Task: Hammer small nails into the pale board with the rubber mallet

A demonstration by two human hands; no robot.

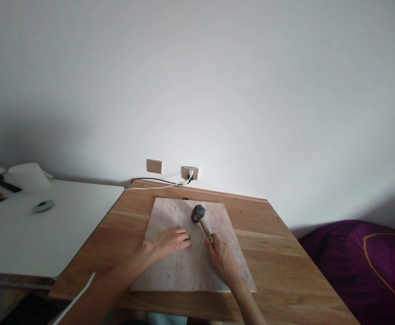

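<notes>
A mallet [199, 214] with a dark, thick head and a wooden handle is gripped near its handle's end by my right hand [222, 258]. Its head is over the far part of a pale, worn wooden board [170, 279]. My left hand [171, 242] rests low over the board's left middle, its fingers curled together; whatever they pinch, if anything, is hidden. Along the board's far edge stand several small thin dark things, perhaps nails [176, 207], too small to be sure of.
Under the board is a wooden table [268, 253] against a white wall. Cables [160, 185] run from a wall socket [185, 172] along its back edge. On the left, a white table [82, 212] bears a paper roll [30, 177], a grey disc [43, 206] and tools. A purple beanbag [346, 257] lies right.
</notes>
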